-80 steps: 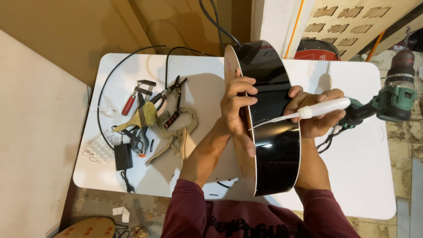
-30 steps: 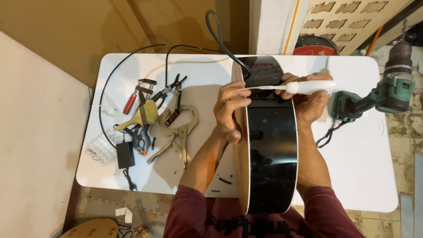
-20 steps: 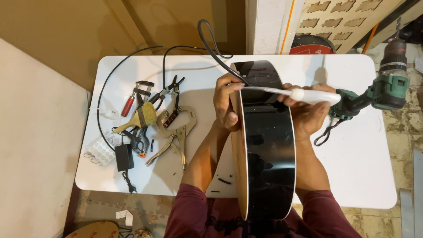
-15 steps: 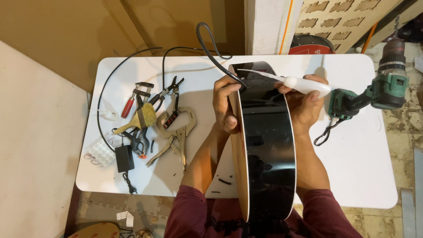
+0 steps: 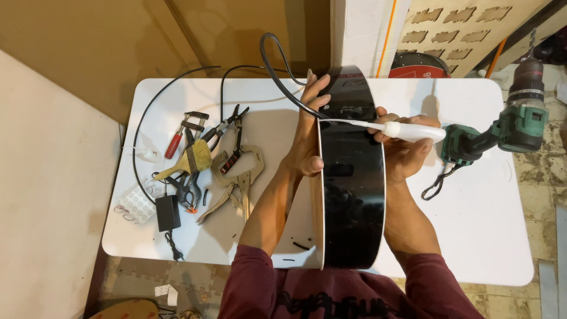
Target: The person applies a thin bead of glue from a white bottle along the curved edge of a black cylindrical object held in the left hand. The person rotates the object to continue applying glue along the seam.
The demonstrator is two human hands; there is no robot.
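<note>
The left hand [image 5: 307,139] grips the pale edge of the glossy black drum [image 5: 349,177], standing on edge between both hands, while the right hand [image 5: 404,155] clasps a white tool [image 5: 407,130], best run steadily along the black band.

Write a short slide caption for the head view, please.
Left hand steadies a glossy black panel; right hand holds a white tool.

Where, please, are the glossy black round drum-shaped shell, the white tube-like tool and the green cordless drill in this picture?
Glossy black round drum-shaped shell [image 5: 353,195]: head view, on the middle of its curved black band.
White tube-like tool [image 5: 413,131]: head view, on its thick white body.
Green cordless drill [image 5: 515,121]: head view, on its green motor housing.
</note>
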